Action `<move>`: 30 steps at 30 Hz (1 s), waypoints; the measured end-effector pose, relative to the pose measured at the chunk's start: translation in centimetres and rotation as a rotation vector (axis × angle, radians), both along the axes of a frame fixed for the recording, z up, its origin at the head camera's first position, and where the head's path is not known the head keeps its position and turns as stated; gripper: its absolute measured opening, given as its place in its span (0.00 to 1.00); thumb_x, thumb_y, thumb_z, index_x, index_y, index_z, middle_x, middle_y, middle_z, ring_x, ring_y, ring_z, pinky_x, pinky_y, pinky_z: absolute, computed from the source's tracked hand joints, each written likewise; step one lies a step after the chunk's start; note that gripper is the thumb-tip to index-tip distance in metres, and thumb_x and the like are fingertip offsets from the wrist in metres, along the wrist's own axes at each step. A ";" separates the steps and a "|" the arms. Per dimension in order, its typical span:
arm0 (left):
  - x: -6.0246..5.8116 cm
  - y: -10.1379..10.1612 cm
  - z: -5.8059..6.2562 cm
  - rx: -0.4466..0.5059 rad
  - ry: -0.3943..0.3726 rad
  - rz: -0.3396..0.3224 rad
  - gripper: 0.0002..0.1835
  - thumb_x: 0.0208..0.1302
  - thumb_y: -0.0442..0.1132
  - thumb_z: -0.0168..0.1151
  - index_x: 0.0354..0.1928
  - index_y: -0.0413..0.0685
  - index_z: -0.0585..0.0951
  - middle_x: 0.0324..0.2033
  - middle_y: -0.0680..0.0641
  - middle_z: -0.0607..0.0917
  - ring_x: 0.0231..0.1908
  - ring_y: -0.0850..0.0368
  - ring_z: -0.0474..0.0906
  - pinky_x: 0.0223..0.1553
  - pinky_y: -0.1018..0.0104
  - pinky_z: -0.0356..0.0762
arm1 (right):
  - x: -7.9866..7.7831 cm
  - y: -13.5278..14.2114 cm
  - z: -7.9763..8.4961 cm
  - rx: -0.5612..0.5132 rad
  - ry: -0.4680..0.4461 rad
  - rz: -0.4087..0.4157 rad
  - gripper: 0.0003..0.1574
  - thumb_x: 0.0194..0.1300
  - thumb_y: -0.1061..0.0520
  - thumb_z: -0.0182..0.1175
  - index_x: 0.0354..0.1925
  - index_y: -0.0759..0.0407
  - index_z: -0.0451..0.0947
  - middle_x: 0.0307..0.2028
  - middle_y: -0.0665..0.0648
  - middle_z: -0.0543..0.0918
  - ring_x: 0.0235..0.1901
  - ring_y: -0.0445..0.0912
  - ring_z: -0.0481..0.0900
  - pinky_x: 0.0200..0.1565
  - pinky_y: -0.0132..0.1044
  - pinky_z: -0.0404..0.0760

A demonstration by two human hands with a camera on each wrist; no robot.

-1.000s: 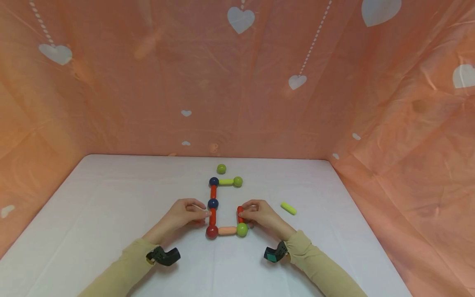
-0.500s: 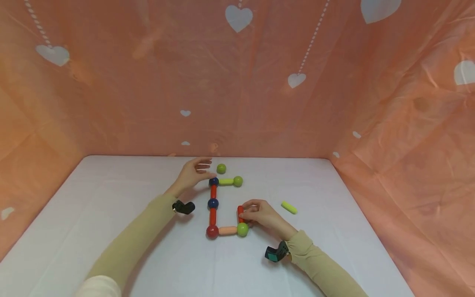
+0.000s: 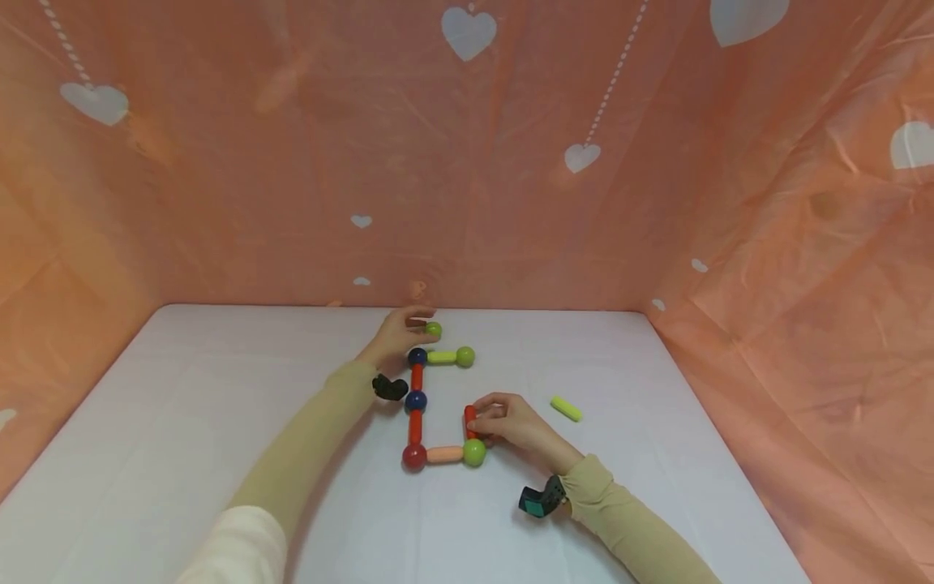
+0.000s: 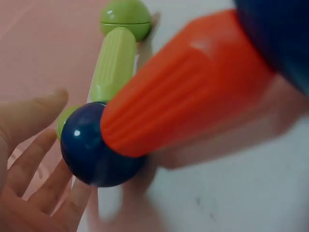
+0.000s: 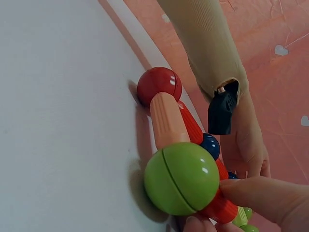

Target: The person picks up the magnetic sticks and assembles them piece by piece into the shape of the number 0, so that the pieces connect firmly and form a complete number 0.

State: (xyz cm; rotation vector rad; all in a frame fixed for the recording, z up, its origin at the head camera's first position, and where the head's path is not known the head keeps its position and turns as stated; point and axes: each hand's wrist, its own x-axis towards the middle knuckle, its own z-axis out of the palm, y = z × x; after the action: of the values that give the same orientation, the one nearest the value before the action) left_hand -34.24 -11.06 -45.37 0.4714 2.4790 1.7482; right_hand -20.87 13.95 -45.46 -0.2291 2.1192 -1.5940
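Note:
My left hand [image 3: 397, 334] is at the loose green ball [image 3: 434, 329] at the back, thumb and fingers spread on either side of it. In the left wrist view a blue ball [image 4: 99, 145] partly hides that green ball [image 4: 64, 121], and the thumb stands apart from the fingers. My right hand [image 3: 514, 420] pinches a red stick [image 3: 470, 418] between thumb and fingers. Its near end meets a green ball [image 3: 474, 453], joined by a peach stick [image 3: 444, 454] to a red ball [image 3: 414, 457]. Red sticks and blue balls run back from there to a yellow-green stick [image 3: 441, 357] ending in another green ball [image 3: 465, 357].
A loose yellow-green stick [image 3: 566, 409] lies right of the right hand on the white table [image 3: 620, 503]. Behind the table hangs an orange curtain [image 3: 467, 186] with hearts. The left forearm [image 3: 306, 446] reaches along the left of the joined pieces.
My left hand has left the red stick on the left side, moved back past the far blue ball, and reached the loose green ball. The right hand keeps its pinch on the red stick.

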 end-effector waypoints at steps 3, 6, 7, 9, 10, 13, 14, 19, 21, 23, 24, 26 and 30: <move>-0.1 0.3 -0.1 0.026 0.007 0.014 0.29 0.55 0.27 0.69 0.60 0.33 0.73 0.56 0.35 0.76 0.55 0.40 0.73 0.55 0.53 0.74 | 0.0 -0.1 0.0 0.001 0.001 0.000 0.25 0.62 0.58 0.65 0.53 0.69 0.72 0.36 0.59 0.85 0.32 0.44 0.81 0.37 0.37 0.82; -0.2 0.4 -0.2 0.033 0.021 0.018 0.26 0.54 0.25 0.68 0.57 0.31 0.74 0.54 0.34 0.77 0.51 0.39 0.76 0.52 0.54 0.75 | 0.0 -0.1 0.0 -0.010 0.003 0.001 0.25 0.62 0.59 0.65 0.54 0.69 0.71 0.36 0.59 0.85 0.32 0.44 0.81 0.37 0.37 0.82; -0.3 0.5 -0.3 0.024 0.020 0.024 0.26 0.54 0.25 0.68 0.56 0.31 0.75 0.53 0.34 0.77 0.51 0.39 0.76 0.51 0.54 0.76 | 0.0 -0.1 0.0 -0.012 0.006 0.002 0.25 0.62 0.59 0.65 0.54 0.70 0.71 0.36 0.60 0.85 0.32 0.44 0.81 0.37 0.37 0.82; -0.3 0.7 -0.2 0.013 0.011 0.034 0.24 0.53 0.24 0.68 0.55 0.32 0.77 0.52 0.36 0.78 0.49 0.40 0.76 0.51 0.56 0.76 | 0.0 -0.1 0.0 -0.019 0.007 0.002 0.25 0.62 0.59 0.65 0.53 0.70 0.71 0.36 0.60 0.85 0.33 0.44 0.81 0.37 0.37 0.82; -0.2 0.8 -0.2 0.004 0.005 0.036 0.23 0.53 0.24 0.68 0.54 0.32 0.77 0.51 0.36 0.79 0.49 0.41 0.76 0.50 0.56 0.77 | 0.0 -0.1 -0.1 -0.021 0.005 0.001 0.25 0.62 0.59 0.65 0.53 0.70 0.71 0.36 0.59 0.85 0.33 0.44 0.81 0.37 0.37 0.82; -0.1 1.0 -0.1 -0.031 -0.013 0.049 0.21 0.53 0.25 0.69 0.51 0.34 0.79 0.49 0.38 0.80 0.48 0.43 0.76 0.48 0.57 0.77 | -0.1 0.0 -0.2 -0.028 0.003 0.002 0.24 0.61 0.60 0.65 0.53 0.69 0.71 0.35 0.59 0.85 0.33 0.44 0.81 0.37 0.37 0.83; -0.1 1.0 0.0 -0.040 -0.020 0.054 0.20 0.53 0.26 0.69 0.50 0.34 0.80 0.49 0.39 0.80 0.48 0.43 0.76 0.48 0.58 0.78 | -0.1 0.0 -0.2 -0.030 -0.001 0.000 0.24 0.61 0.60 0.65 0.53 0.69 0.71 0.35 0.59 0.85 0.33 0.45 0.81 0.37 0.37 0.83; 0.2 0.9 0.2 -0.081 -0.041 0.087 0.17 0.56 0.29 0.68 0.49 0.36 0.81 0.48 0.40 0.81 0.48 0.44 0.77 0.46 0.58 0.78 | 0.0 0.1 -0.2 -0.037 0.003 -0.002 0.25 0.61 0.60 0.66 0.53 0.69 0.71 0.35 0.59 0.85 0.33 0.45 0.82 0.38 0.38 0.83; 0.3 0.8 0.3 -0.088 -0.046 0.105 0.16 0.57 0.30 0.68 0.49 0.37 0.81 0.48 0.41 0.81 0.48 0.45 0.77 0.47 0.58 0.78 | 0.0 0.1 -0.2 -0.042 0.002 -0.001 0.25 0.60 0.60 0.66 0.53 0.69 0.71 0.35 0.59 0.85 0.33 0.46 0.82 0.39 0.38 0.83; 0.4 0.6 0.5 -0.083 -0.039 0.118 0.16 0.57 0.31 0.68 0.49 0.37 0.81 0.47 0.41 0.81 0.47 0.45 0.77 0.48 0.58 0.77 | 0.1 0.1 -0.1 -0.048 -0.001 -0.002 0.26 0.60 0.60 0.67 0.53 0.69 0.71 0.36 0.59 0.85 0.34 0.46 0.82 0.40 0.39 0.83; 0.6 0.5 0.6 -0.076 -0.032 0.123 0.17 0.57 0.31 0.68 0.49 0.37 0.81 0.47 0.41 0.81 0.47 0.45 0.77 0.48 0.58 0.77 | 0.1 0.1 -0.1 -0.051 -0.007 -0.006 0.26 0.60 0.60 0.67 0.53 0.69 0.71 0.36 0.59 0.85 0.35 0.46 0.82 0.40 0.39 0.83; 1.0 0.5 1.0 -0.054 -0.024 0.129 0.18 0.57 0.33 0.69 0.50 0.38 0.81 0.47 0.41 0.81 0.46 0.45 0.78 0.48 0.58 0.77 | 0.2 0.1 0.0 -0.058 -0.023 -0.016 0.26 0.59 0.59 0.67 0.53 0.68 0.71 0.36 0.59 0.85 0.35 0.46 0.82 0.41 0.39 0.82; 2.2 0.5 1.8 0.010 -0.015 0.101 0.18 0.58 0.35 0.69 0.51 0.37 0.80 0.47 0.41 0.81 0.45 0.45 0.80 0.46 0.58 0.80 | 0.3 0.1 0.0 -0.054 -0.031 -0.029 0.27 0.59 0.59 0.68 0.53 0.68 0.71 0.36 0.59 0.85 0.35 0.47 0.82 0.41 0.39 0.82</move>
State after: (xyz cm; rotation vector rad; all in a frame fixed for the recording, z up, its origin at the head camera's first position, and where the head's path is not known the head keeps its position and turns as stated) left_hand -32.00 -10.53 -43.56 0.3379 2.5260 1.7938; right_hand -20.56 14.05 -45.50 -0.1908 2.0663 -1.6623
